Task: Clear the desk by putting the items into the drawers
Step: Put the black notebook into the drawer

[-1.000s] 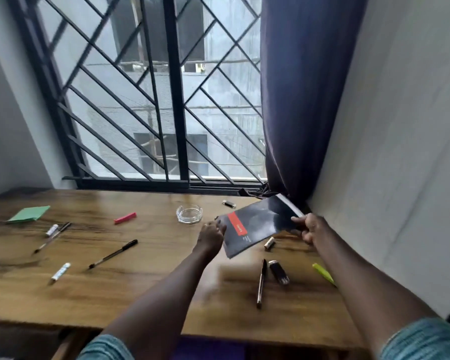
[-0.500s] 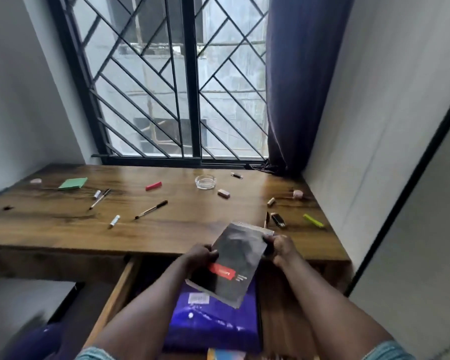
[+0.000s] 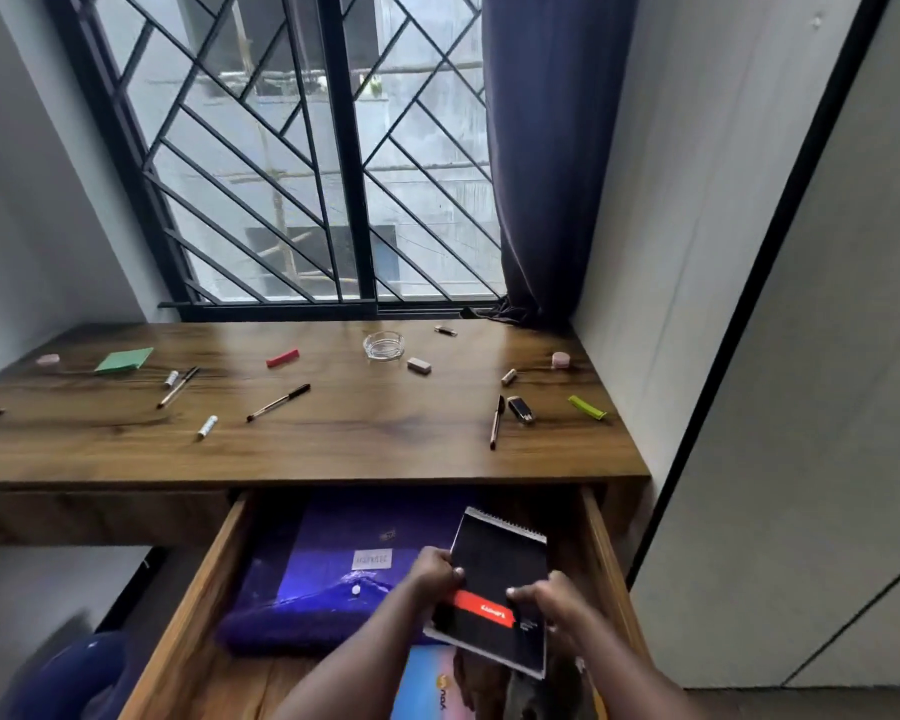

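Holding over the open drawer (image 3: 198, 589), above a purple folder (image 3: 323, 579): black notebook (image 3: 494, 569), tilted, not yet set down. Left hand (image 3: 430, 569) and right hand (image 3: 552, 602) each pinch a side of it. Risk, my judgement: released at this tilt, it could land askew on the folder and foul the drawer when closing. Barred window (image 3: 333, 148) and curtain (image 3: 541, 148) behind; wooden counter (image 3: 359, 444) carries a glass ashtray (image 3: 383, 345) and pens (image 3: 279, 402).
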Motion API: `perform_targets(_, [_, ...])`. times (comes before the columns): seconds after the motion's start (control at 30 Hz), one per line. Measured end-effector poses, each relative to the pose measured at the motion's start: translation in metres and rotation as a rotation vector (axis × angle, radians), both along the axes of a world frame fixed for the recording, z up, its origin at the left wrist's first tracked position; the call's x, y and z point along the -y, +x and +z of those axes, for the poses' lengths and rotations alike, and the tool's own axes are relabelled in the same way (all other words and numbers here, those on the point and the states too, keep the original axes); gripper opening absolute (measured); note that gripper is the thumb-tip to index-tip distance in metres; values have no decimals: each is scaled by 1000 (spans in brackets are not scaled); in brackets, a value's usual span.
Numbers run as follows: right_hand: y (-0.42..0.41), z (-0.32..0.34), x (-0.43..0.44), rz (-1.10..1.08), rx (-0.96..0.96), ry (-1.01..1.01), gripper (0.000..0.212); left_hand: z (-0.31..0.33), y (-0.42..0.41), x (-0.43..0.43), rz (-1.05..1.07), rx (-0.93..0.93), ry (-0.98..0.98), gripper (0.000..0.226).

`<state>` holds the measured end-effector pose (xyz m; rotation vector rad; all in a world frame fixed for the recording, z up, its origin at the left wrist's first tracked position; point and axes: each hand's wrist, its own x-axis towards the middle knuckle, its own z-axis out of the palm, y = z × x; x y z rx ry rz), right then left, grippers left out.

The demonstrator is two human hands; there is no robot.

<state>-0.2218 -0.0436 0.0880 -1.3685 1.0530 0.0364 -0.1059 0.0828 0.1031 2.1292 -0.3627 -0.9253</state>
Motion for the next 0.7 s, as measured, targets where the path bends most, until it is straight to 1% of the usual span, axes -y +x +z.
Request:
perform_targets(0.1, [-14, 0, 18, 258, -89, -138, 84, -6, -13, 25, 81, 81, 90, 19])
perform_targets(0.17, [-16, 0, 28, 457, -222, -258, 106, -10, -18, 40, 117, 103, 104, 18])
perform_targets(0.23, [-16, 0, 35, 577, -374, -314, 119, -15, -21, 55, 128, 89, 109, 19])
perform_targets(0.27, [-15, 1, 35, 591, -422, -336, 119, -18, -21, 59, 111, 89, 118, 20])
perform_targets(0.33, [-13, -5, 37, 546, -447, -415, 109, -26, -18, 68, 93, 102, 143, 30])
perform_targets(0.37, [-13, -7, 37, 518, -446, -449, 102, -29, -18, 71, 94, 89, 141, 31])
perform_targets(0.4, [-14, -12, 39, 476, -433, -496, 94, -32, -19, 71, 96, 67, 116, 29])
perform_targets(0.47, [-12, -22, 42, 398, -397, -549, 69, -39, -20, 72, 40, 11, 143, 9])
perform_targets(0.5, [-12, -25, 41, 372, -384, -558, 56, -43, -20, 72, -5, -6, 161, 9])
perform_targets(0.53, [-11, -32, 42, 390, -375, -611, 48, -51, -18, 72, -35, -18, 163, 21])
perform_targets(0.63, [-9, -50, 42, 486, -367, -710, 50, -63, -19, 74, -117, -26, 188, 48])
perform_targets(0.67, [-9, -53, 43, 520, -379, -772, 50, -71, -19, 77, -105, -19, 170, 56])
perform_targets(0.7, [-9, -55, 42, 535, -384, -790, 50, -72, -23, 79, -86, -8, 173, 65])
